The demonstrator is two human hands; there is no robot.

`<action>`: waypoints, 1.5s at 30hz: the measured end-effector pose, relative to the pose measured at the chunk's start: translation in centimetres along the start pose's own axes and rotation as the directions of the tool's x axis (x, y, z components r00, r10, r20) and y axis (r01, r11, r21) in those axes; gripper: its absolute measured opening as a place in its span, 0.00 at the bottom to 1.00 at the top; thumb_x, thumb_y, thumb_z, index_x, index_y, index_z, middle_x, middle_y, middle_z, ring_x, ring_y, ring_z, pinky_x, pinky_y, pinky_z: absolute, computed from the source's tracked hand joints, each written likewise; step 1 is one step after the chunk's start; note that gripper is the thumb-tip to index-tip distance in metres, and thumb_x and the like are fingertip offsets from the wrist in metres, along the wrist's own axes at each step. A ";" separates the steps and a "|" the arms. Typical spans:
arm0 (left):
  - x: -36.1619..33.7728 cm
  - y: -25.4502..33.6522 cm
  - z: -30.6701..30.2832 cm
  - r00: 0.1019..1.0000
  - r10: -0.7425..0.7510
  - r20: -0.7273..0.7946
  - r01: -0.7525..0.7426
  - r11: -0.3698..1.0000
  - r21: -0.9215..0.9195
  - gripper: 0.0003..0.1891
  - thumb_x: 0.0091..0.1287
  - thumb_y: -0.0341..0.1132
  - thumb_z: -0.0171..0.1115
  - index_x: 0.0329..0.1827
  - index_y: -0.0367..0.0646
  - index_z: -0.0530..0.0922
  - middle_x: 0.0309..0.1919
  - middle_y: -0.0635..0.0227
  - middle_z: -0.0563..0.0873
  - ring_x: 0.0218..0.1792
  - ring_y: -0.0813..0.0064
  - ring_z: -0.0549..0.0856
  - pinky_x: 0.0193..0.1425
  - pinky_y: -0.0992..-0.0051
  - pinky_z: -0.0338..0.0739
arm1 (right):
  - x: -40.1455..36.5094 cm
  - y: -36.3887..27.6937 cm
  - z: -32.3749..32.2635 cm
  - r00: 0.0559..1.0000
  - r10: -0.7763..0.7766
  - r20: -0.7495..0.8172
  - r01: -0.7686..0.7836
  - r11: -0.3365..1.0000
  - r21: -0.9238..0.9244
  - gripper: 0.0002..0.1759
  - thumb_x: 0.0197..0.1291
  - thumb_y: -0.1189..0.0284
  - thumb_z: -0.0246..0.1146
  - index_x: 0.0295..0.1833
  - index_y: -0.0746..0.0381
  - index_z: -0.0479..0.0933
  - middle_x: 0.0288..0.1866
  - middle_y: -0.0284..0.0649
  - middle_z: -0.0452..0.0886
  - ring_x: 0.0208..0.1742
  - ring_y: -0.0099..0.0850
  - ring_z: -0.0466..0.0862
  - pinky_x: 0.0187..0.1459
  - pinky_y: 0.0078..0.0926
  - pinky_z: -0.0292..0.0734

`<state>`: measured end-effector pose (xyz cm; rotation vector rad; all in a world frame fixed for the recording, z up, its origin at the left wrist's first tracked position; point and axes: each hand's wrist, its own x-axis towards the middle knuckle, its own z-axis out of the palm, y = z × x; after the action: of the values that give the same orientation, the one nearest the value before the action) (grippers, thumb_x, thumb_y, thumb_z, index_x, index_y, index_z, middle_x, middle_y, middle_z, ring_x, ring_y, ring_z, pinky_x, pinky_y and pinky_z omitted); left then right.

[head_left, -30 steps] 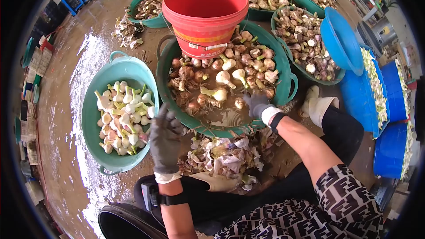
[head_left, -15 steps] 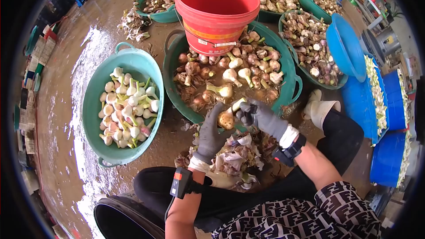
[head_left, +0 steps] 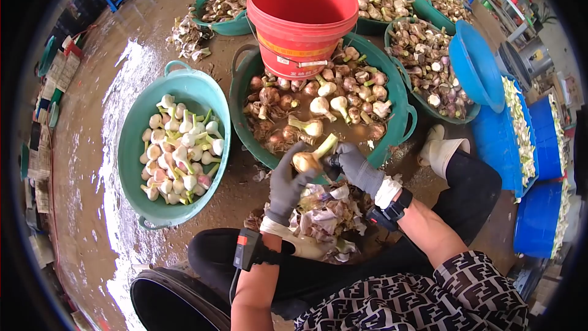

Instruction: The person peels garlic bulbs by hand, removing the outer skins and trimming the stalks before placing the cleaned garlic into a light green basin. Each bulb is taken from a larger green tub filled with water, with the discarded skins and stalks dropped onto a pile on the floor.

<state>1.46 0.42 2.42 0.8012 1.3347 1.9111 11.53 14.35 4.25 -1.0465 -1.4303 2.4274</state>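
Observation:
My left hand (head_left: 285, 182), in a grey glove, cups a muddy garlic bulb (head_left: 306, 160) with a pale green stem. My right hand (head_left: 358, 168), also gloved, grips the same bulb at its stem side. Both hands are over the near rim of a dark green tub (head_left: 398, 107) holding several unpeeled bulbs in brown water. A pile of peeled garlic skins (head_left: 327, 217) lies just below my hands. To the left stands a light green tub (head_left: 131, 147) with several clean white bulbs.
A red bucket (head_left: 301, 15) stands in the far side of the dark green tub. More green tubs of garlic (head_left: 429, 55) are behind and right. Blue basins and a blue lid (head_left: 474, 64) are at right. The floor (head_left: 92, 86) is wet. My white boot (head_left: 444, 147) is by the tub.
One second ago my right hand reached into the tub while the left hung open. Both hands have since closed on a garlic bulb, and now hold it slightly higher.

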 end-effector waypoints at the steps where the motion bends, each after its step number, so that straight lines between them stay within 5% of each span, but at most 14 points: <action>1: 0.2 2.5 0.5 0.987 -0.160 -0.012 0.158 0.983 -0.091 0.34 0.58 0.50 0.60 0.58 0.32 0.63 0.50 0.61 0.73 0.46 0.76 0.76 0.50 0.78 0.71 | -0.1 0.1 -0.2 1.000 0.001 -0.023 -0.004 0.991 -0.133 0.05 0.53 0.76 0.60 0.28 0.66 0.73 0.19 0.34 0.74 0.17 0.22 0.74 0.19 0.19 0.70; 4: 0.3 2.4 -0.8 0.929 -0.366 0.053 0.368 0.901 -0.231 0.33 0.58 0.48 0.60 0.59 0.32 0.63 0.50 0.61 0.73 0.44 0.79 0.77 0.47 0.82 0.72 | -0.2 0.2 0.1 0.994 -0.107 -0.024 0.091 0.930 -0.355 0.06 0.53 0.74 0.60 0.29 0.66 0.73 0.20 0.34 0.75 0.18 0.21 0.74 0.20 0.19 0.69; 6: 0.3 2.1 -0.4 0.947 -0.316 0.050 0.317 0.905 -0.283 0.33 0.57 0.48 0.61 0.58 0.34 0.64 0.49 0.62 0.74 0.47 0.76 0.76 0.51 0.78 0.71 | -0.4 -0.1 0.6 0.978 -0.210 0.006 0.192 0.879 -0.436 0.06 0.53 0.74 0.61 0.30 0.66 0.74 0.21 0.35 0.76 0.18 0.22 0.74 0.19 0.20 0.69; 9: 0.3 0.7 -0.2 0.998 0.022 0.052 -0.031 0.980 0.194 0.35 0.54 0.48 0.64 0.58 0.33 0.64 0.50 0.63 0.74 0.55 0.72 0.70 0.60 0.74 0.63 | -1.7 -2.2 2.5 0.999 -0.052 0.001 0.051 0.975 -0.216 0.08 0.54 0.71 0.61 0.31 0.66 0.74 0.20 0.32 0.75 0.18 0.21 0.73 0.20 0.19 0.68; 13: 0.2 0.6 0.4 0.996 0.080 0.028 -0.082 0.993 0.087 0.35 0.53 0.45 0.66 0.59 0.33 0.63 0.52 0.62 0.72 0.56 0.72 0.69 0.60 0.74 0.62 | -1.0 -1.3 1.9 0.995 0.006 -0.103 -0.026 0.982 -0.186 0.08 0.55 0.71 0.60 0.35 0.65 0.74 0.22 0.32 0.75 0.18 0.20 0.73 0.20 0.18 0.68; 19: 0.2 1.7 -0.1 0.956 -0.289 0.037 0.288 0.914 -0.288 0.36 0.52 0.41 0.68 0.60 0.33 0.62 0.52 0.63 0.71 0.55 0.71 0.70 0.60 0.73 0.63 | -0.8 -0.6 1.4 0.996 -0.074 -0.039 0.068 0.988 -0.137 0.05 0.56 0.74 0.57 0.37 0.65 0.73 0.24 0.34 0.76 0.18 0.20 0.73 0.20 0.18 0.69; 21: 0.3 0.6 0.2 0.998 0.060 -0.003 -0.060 0.998 -0.003 0.35 0.52 0.40 0.68 0.59 0.33 0.62 0.52 0.62 0.71 0.55 0.71 0.70 0.59 0.74 0.63 | -0.6 -0.5 1.2 0.996 -0.059 -0.063 0.052 0.993 -0.109 0.05 0.56 0.75 0.57 0.38 0.65 0.73 0.24 0.33 0.76 0.18 0.20 0.73 0.20 0.19 0.69; 24: 0.2 1.1 0.8 0.994 0.109 -0.009 -0.107 0.982 0.153 0.35 0.50 0.39 0.68 0.58 0.33 0.63 0.52 0.61 0.71 0.55 0.70 0.70 0.60 0.73 0.62 | -1.2 -0.9 1.3 0.995 -0.097 -0.036 0.092 0.989 -0.112 0.06 0.56 0.73 0.57 0.37 0.63 0.75 0.24 0.33 0.77 0.19 0.20 0.74 0.22 0.18 0.70; 26: 0.1 0.6 0.6 0.999 0.049 -0.011 -0.048 0.992 0.117 0.33 0.50 0.37 0.68 0.57 0.34 0.63 0.52 0.60 0.71 0.56 0.68 0.70 0.61 0.72 0.61 | -1.8 -1.6 1.4 0.999 -0.020 0.025 0.025 0.975 -0.222 0.09 0.55 0.67 0.60 0.35 0.62 0.76 0.24 0.31 0.77 0.21 0.21 0.75 0.25 0.19 0.71; 30: -0.1 0.4 0.8 0.989 0.135 0.061 -0.147 0.945 0.293 0.31 0.51 0.35 0.68 0.56 0.33 0.64 0.53 0.59 0.70 0.56 0.67 0.69 0.61 0.70 0.61 | -1.1 -0.6 2.0 0.965 -0.218 -0.147 0.120 0.863 -0.491 0.17 0.52 0.58 0.63 0.32 0.62 0.78 0.21 0.28 0.76 0.21 0.17 0.73 0.24 0.16 0.68; 32: -0.2 0.6 1.0 0.996 0.087 0.026 -0.091 0.976 0.197 0.31 0.52 0.38 0.67 0.56 0.33 0.65 0.52 0.59 0.71 0.56 0.68 0.70 0.60 0.71 0.62 | -1.4 -1.1 2.2 0.985 -0.037 -0.170 -0.028 0.931 -0.365 0.16 0.51 0.58 0.63 0.31 0.62 0.78 0.19 0.27 0.75 0.19 0.17 0.72 0.22 0.16 0.67; 39: 0.1 0.3 0.4 0.985 -0.156 -0.066 0.149 0.983 -0.103 0.38 0.48 0.50 0.67 0.55 0.32 0.66 0.44 0.62 0.76 0.41 0.73 0.78 0.46 0.76 0.74 | 0.1 0.7 0.9 0.991 -0.106 -0.078 0.075 0.943 -0.324 0.15 0.52 0.60 0.63 0.33 0.62 0.76 0.19 0.27 0.74 0.20 0.17 0.71 0.22 0.17 0.66; 43: -0.7 2.2 1.4 0.995 0.097 -0.014 -0.093 0.981 0.173 0.34 0.56 0.50 0.61 0.57 0.32 0.65 0.51 0.58 0.72 0.53 0.68 0.71 0.58 0.70 0.64 | -0.8 -1.8 1.7 0.995 0.061 -0.084 -0.093 0.884 -0.459 0.19 0.51 0.55 0.64 0.30 0.62 0.77 0.18 0.27 0.72 0.20 0.17 0.69 0.23 0.17 0.64; 45: -0.7 1.9 1.7 0.994 0.109 -0.010 -0.106 0.981 0.162 0.36 0.55 0.48 0.64 0.59 0.32 0.63 0.52 0.58 0.72 0.53 0.68 0.71 0.58 0.71 0.64 | 0.3 -0.5 1.5 0.980 -0.119 -0.158 0.008 0.821 -0.570 0.25 0.48 0.50 0.63 0.32 0.64 0.77 0.20 0.35 0.76 0.22 0.22 0.75 0.25 0.22 0.68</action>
<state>2.88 0.32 4.66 0.9550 1.5001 1.9141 10.29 13.70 4.99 -1.2611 -2.1398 1.8136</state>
